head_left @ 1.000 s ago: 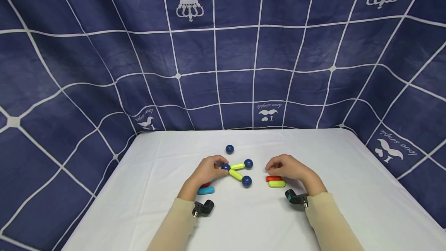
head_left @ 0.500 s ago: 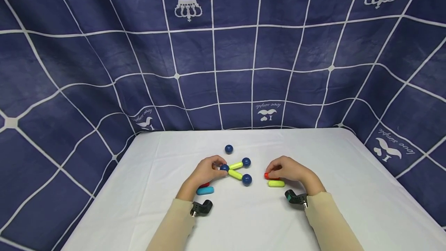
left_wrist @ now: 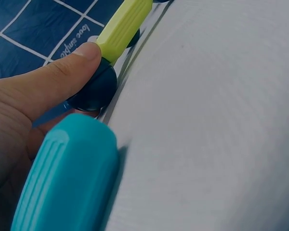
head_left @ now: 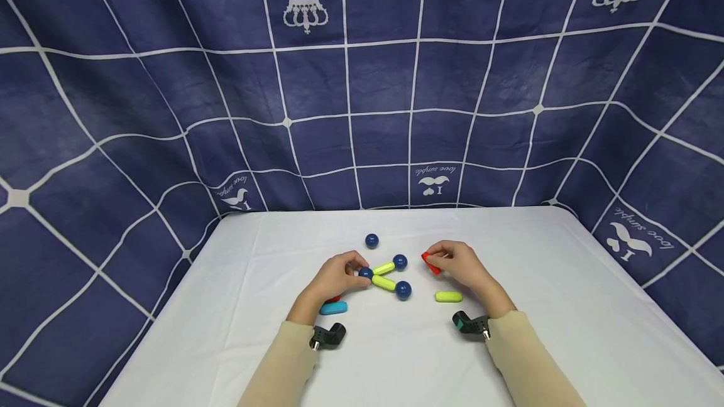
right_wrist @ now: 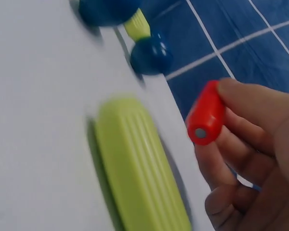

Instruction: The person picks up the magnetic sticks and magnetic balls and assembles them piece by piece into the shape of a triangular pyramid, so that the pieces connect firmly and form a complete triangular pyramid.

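On a white table (head_left: 396, 357) backed by navy grid-patterned cloth (head_left: 170, 80), two hands work apart. The left hand (head_left: 334, 278) pinches a dark blue ball (head_left: 366, 273) where two lime rods (head_left: 383, 275) meet in a V; each rod ends in another blue ball (head_left: 400, 262) toward 3 o'clock. The right hand (head_left: 460, 265) holds a red rod (head_left: 430, 262) lifted off the table between thumb and fingers. A loose lime rod (head_left: 449, 296) lies at 6 o'clock of that hand. A turquoise rod (head_left: 334, 308) lies beside the left wrist. A single blue ball (head_left: 371, 241) sits at 12 o'clock.
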A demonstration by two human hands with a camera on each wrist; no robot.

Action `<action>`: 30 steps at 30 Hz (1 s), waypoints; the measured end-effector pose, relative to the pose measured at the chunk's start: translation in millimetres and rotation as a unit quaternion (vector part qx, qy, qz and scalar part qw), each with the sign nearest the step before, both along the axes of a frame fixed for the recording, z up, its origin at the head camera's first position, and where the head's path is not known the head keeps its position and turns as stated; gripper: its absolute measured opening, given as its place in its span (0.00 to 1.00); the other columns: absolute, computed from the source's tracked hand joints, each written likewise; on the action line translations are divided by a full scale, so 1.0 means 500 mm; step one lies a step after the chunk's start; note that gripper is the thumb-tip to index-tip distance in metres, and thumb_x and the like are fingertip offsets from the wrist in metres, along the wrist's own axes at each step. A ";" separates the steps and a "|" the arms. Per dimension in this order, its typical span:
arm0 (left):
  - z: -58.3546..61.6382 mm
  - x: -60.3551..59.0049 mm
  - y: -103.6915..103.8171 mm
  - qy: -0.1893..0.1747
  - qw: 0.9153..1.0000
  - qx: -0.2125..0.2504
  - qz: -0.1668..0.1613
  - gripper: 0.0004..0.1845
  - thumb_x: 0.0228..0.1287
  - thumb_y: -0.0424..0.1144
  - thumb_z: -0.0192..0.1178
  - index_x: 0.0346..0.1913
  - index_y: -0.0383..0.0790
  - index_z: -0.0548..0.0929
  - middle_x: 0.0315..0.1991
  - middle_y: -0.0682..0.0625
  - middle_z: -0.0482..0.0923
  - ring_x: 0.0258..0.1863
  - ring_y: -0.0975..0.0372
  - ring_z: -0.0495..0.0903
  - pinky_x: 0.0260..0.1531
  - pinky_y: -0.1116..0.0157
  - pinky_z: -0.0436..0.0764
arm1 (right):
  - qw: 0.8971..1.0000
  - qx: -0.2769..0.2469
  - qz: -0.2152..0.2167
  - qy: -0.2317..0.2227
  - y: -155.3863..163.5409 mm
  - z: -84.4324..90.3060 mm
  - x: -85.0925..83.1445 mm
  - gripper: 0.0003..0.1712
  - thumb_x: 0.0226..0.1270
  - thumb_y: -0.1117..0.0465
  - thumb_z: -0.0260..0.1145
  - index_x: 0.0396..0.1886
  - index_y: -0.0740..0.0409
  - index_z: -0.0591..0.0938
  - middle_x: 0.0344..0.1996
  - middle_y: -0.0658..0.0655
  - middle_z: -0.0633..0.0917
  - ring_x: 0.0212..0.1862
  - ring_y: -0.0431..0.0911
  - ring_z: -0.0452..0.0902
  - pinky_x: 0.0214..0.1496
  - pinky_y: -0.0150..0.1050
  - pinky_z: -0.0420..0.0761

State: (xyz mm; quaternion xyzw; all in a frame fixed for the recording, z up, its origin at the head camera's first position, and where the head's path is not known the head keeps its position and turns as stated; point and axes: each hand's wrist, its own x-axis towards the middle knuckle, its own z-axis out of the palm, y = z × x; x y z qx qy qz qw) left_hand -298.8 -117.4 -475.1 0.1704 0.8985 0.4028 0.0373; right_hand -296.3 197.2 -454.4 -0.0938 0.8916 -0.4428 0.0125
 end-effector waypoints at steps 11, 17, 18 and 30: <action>-0.002 0.002 0.003 0.006 1.000 -0.005 0.000 0.15 0.51 0.47 0.78 0.41 0.57 0.84 0.37 0.57 0.81 0.32 0.63 0.74 0.36 0.66 0.73 | 0.990 -0.120 -0.047 -0.052 -0.072 0.002 0.007 0.14 0.64 0.55 0.72 0.45 0.56 0.86 0.34 0.52 0.87 0.31 0.46 0.76 0.30 0.36 0.77; 0.001 0.003 0.004 0.009 1.000 -0.009 -0.001 0.15 0.51 0.47 0.78 0.40 0.56 0.84 0.37 0.57 0.81 0.31 0.63 0.74 0.34 0.66 0.73 | 0.985 -0.149 -0.063 -0.065 -0.096 -0.009 0.010 0.15 0.64 0.56 0.72 0.46 0.59 0.84 0.33 0.54 0.87 0.30 0.46 0.78 0.28 0.35 0.77; 0.002 0.003 0.004 0.009 1.000 -0.009 -0.001 0.15 0.51 0.47 0.78 0.40 0.56 0.83 0.37 0.57 0.80 0.31 0.63 0.73 0.34 0.67 0.73 | 0.984 -0.154 -0.062 -0.070 -0.099 -0.011 0.010 0.15 0.64 0.56 0.72 0.46 0.59 0.84 0.32 0.54 0.87 0.30 0.46 0.79 0.28 0.35 0.77; 0.001 0.001 0.005 0.010 1.000 -0.008 -0.004 0.15 0.51 0.47 0.77 0.40 0.57 0.83 0.36 0.57 0.80 0.31 0.63 0.73 0.35 0.66 0.73 | 0.985 -0.148 -0.051 -0.076 -0.109 -0.019 0.011 0.12 0.65 0.58 0.71 0.44 0.61 0.84 0.28 0.53 0.87 0.27 0.43 0.82 0.30 0.34 0.78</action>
